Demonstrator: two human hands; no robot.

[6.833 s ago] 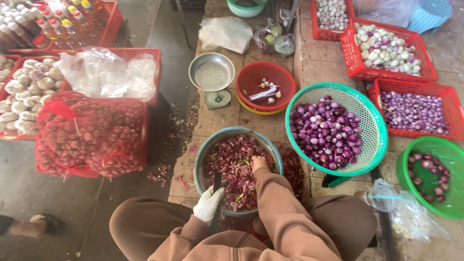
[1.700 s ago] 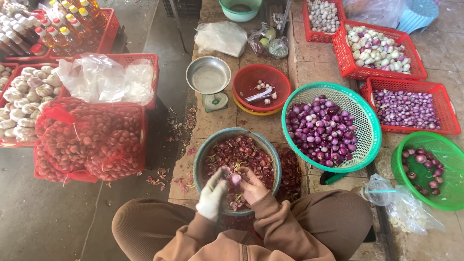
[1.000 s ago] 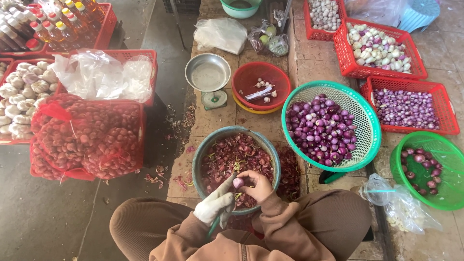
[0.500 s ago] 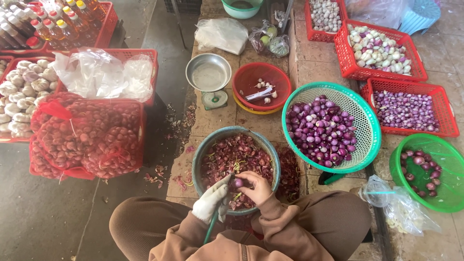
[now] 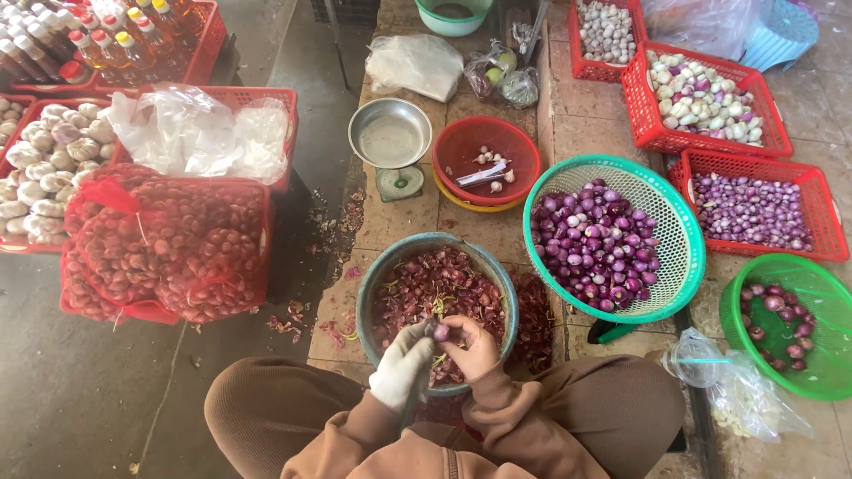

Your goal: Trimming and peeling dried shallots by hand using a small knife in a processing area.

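Note:
I sit over a grey-green basin (image 5: 373,284) full of reddish shallot skins. My right hand (image 5: 475,346), bare, grips a small purple shallot (image 5: 441,332) above the basin's near rim. My left hand (image 5: 401,365) wears a white glove, touches the same shallot and seems to hold a small knife, though the blade is hard to make out. To the right stands a teal mesh basket (image 5: 683,239) heaped with peeled purple shallots.
A red bowl (image 5: 461,146) with scraps and a metal scale pan (image 5: 389,133) stand beyond the basin. Red crates of garlic and shallots (image 5: 754,213), a green basket (image 5: 825,302), netted sacks of shallots (image 5: 169,248) and bottles ring the spot. Peelings litter the floor.
My right hand reached into the basin, then came back with a shallot. Both hands have drawn close together over the near rim and work on it.

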